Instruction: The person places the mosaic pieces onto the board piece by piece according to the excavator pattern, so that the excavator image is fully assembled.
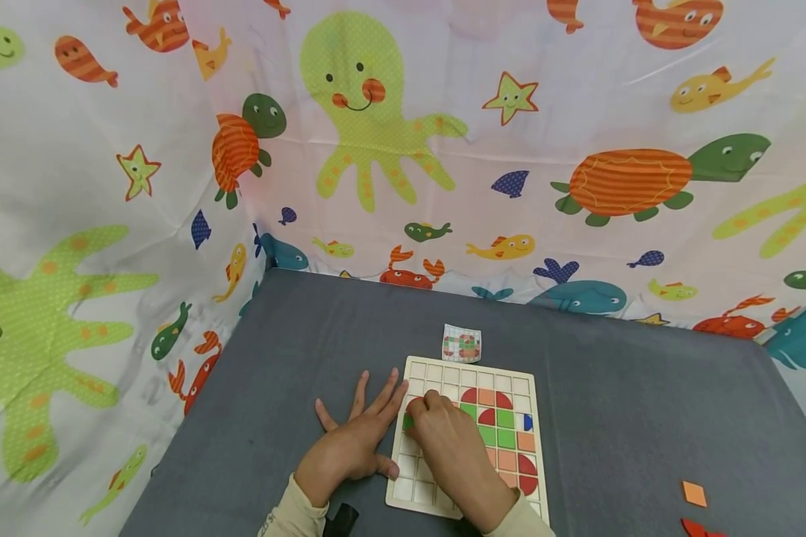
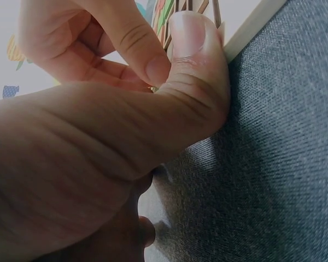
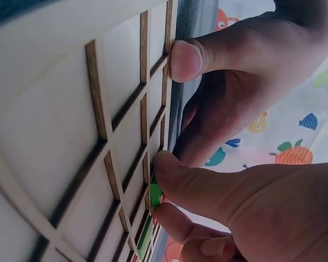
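A pale wooden grid board (image 1: pixel 435 371) lies on the grey cloth, with green, red, peach and blue pieces set in several cells. Near its left edge, my right hand (image 1: pixel 453 451) pinches a small green tile (image 3: pixel 156 192) between thumb and fingertip, at a cell of the leftmost column. My left hand (image 1: pixel 352 451) is spread along the same edge, its thumb touching the board's rim in the right wrist view. Part of the board is hidden beneath my right hand and forearm.
A small printed pattern card (image 1: pixel 462 344) lies just beyond the board's far edge. To the right on the grey cloth (image 1: pixel 611 418) are an orange square tile (image 1: pixel 695 493) and some red pieces (image 1: pixel 695 528). A curtain printed with sea animals hangs behind and at the left.
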{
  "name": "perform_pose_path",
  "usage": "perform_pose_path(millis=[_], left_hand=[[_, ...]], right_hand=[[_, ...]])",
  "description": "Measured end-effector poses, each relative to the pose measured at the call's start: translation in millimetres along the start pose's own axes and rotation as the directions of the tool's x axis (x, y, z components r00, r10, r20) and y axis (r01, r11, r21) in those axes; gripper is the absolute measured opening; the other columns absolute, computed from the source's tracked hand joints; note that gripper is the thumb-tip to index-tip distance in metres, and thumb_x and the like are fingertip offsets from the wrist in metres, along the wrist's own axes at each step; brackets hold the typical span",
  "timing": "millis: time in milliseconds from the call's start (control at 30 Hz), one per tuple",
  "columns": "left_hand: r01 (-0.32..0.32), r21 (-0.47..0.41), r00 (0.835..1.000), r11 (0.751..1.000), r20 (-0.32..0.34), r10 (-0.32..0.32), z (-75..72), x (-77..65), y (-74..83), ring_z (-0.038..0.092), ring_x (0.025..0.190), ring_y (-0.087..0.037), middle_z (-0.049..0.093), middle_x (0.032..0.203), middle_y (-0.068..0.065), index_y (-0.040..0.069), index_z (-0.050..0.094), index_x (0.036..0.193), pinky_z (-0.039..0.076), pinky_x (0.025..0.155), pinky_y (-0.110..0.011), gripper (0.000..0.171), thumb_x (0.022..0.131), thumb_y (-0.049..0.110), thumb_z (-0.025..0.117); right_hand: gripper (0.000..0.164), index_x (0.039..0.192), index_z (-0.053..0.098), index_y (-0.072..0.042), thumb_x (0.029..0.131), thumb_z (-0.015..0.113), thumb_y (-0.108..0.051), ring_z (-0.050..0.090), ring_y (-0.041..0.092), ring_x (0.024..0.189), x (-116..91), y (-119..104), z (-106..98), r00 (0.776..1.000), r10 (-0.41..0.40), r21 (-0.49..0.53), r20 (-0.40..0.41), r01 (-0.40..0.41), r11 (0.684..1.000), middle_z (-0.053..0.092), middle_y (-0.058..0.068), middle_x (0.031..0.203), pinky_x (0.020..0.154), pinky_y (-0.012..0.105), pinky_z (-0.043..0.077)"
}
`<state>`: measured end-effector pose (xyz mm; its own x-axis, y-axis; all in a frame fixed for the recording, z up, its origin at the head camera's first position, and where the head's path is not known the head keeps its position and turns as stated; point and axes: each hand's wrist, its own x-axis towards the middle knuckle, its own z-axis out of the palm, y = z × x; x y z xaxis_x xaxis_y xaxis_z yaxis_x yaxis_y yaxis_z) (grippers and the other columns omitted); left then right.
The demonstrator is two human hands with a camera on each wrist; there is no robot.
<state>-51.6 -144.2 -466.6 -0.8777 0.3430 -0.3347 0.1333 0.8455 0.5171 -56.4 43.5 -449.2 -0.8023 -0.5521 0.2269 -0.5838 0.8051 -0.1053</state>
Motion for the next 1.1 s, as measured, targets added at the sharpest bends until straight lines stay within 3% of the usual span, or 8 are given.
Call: perform_pose_path(millis=[100, 333, 400, 667, 767, 900, 1000, 1100], left_hand=[[-0.005, -0.007, 1.000, 1.000, 0.000, 0.005, 2.4, 1.9, -2.5, -0.026, 0.160, -0.037, -0.011, 0.178, 0.014, 0.040, 0.004, 0.171, -0.031, 0.088, -0.089, 0.137, 0.066, 0.045, 0.092], [-0.014, -0.003, 1.000, 1.000, -0.008, 0.014, -10.7, -7.3, 10.2, -0.019, 0.161, -0.040, -0.002, 0.179, 0.007, 0.033, 0.010, 0.173, -0.023, 0.093, -0.093, 0.135, 0.068, 0.041, 0.094], [-0.026, -0.002, 1.000, 1.000, -0.017, 0.025, -7.7, -4.9, 6.4, -0.020, 0.161, -0.039, -0.004, 0.179, 0.009, 0.035, 0.009, 0.172, -0.024, 0.091, -0.093, 0.136, 0.067, 0.041, 0.094], [-0.014, -0.018, 1.000, 1.000, -0.005, 0.014, 3.3, 2.0, -4.5, -0.026, 0.160, -0.035, -0.011, 0.177, 0.015, 0.043, 0.001, 0.171, -0.031, 0.089, -0.089, 0.139, 0.067, 0.041, 0.095], [0.004, -0.028, 1.000, 1.000, 0.003, -0.004, -3.1, -1.5, 1.2, -0.023, 0.161, -0.036, -0.008, 0.178, 0.012, 0.039, 0.006, 0.172, -0.029, 0.091, -0.089, 0.137, 0.067, 0.040, 0.094], [0.003, -0.023, 1.000, 1.000, 0.010, -0.002, -7.6, -3.4, 3.5, -0.023, 0.160, -0.037, -0.007, 0.179, 0.011, 0.037, 0.006, 0.172, -0.026, 0.090, -0.092, 0.137, 0.067, 0.041, 0.094], [-0.002, -0.018, 1.000, 1.000, 0.010, 0.002, -7.2, -3.3, 3.7, -0.025, 0.160, -0.036, -0.011, 0.178, 0.015, 0.041, 0.002, 0.171, -0.027, 0.089, -0.092, 0.138, 0.068, 0.042, 0.094], [-0.005, -0.010, 1.000, 1.000, 0.015, 0.006, -5.5, -2.1, 2.9, -0.026, 0.160, -0.036, -0.011, 0.178, 0.015, 0.040, 0.002, 0.171, -0.027, 0.088, -0.092, 0.139, 0.067, 0.041, 0.095]], right_hand=[[0.031, 0.101, 0.078, -0.010, 0.079, 0.094, -0.025, 0.061, 0.017, 0.069, -0.4, 0.8, 0.0, 1.000, 0.002, -0.007, 0.001, -0.002, 1.000, 0.061, 0.004, 0.084, 0.052, 0.026, 0.053], [0.028, 0.099, 0.079, -0.008, 0.080, 0.094, -0.021, 0.059, 0.015, 0.068, -3.6, 4.5, -5.6, 1.000, -0.015, -0.036, -0.014, 0.015, 0.999, 0.059, 0.004, 0.085, 0.053, 0.024, 0.052], [0.028, 0.099, 0.078, -0.009, 0.079, 0.094, -0.022, 0.058, 0.014, 0.067, -5.5, 6.9, -9.6, 1.000, -0.004, -0.016, -0.013, 0.003, 1.000, 0.059, 0.004, 0.087, 0.051, 0.025, 0.051], [0.027, 0.104, 0.079, -0.015, 0.087, 0.090, -0.032, 0.063, 0.011, 0.072, -23.5, 40.7, -29.7, 0.990, 0.139, 0.064, 0.006, -0.139, 0.988, 0.063, -0.004, 0.092, 0.057, 0.027, 0.055], [0.024, 0.103, 0.078, -0.014, 0.088, 0.089, -0.030, 0.060, 0.011, 0.070, -34.0, 62.2, -38.5, 0.980, 0.196, 0.069, -0.005, -0.196, 0.978, 0.065, -0.003, 0.089, 0.055, 0.028, 0.052], [0.025, 0.106, 0.078, -0.011, 0.089, 0.087, -0.027, 0.055, 0.012, 0.066, -49.6, 95.3, -52.2, 0.949, 0.310, 0.073, 0.053, -0.314, 0.947, 0.067, 0.001, 0.086, 0.052, 0.030, 0.049], [0.030, 0.111, 0.077, -0.008, 0.091, 0.085, -0.029, 0.056, 0.013, 0.066, -64.7, 121.8, -62.7, 0.911, 0.395, 0.065, 0.115, -0.404, 0.912, 0.066, 0.002, 0.086, 0.053, 0.034, 0.052], [0.033, 0.112, 0.076, -0.006, 0.093, 0.084, -0.031, 0.058, 0.014, 0.067, -83.6, 147.8, -71.1, 0.882, 0.454, 0.045, 0.127, -0.463, 0.885, 0.066, 0.001, 0.084, 0.054, 0.038, 0.053]])
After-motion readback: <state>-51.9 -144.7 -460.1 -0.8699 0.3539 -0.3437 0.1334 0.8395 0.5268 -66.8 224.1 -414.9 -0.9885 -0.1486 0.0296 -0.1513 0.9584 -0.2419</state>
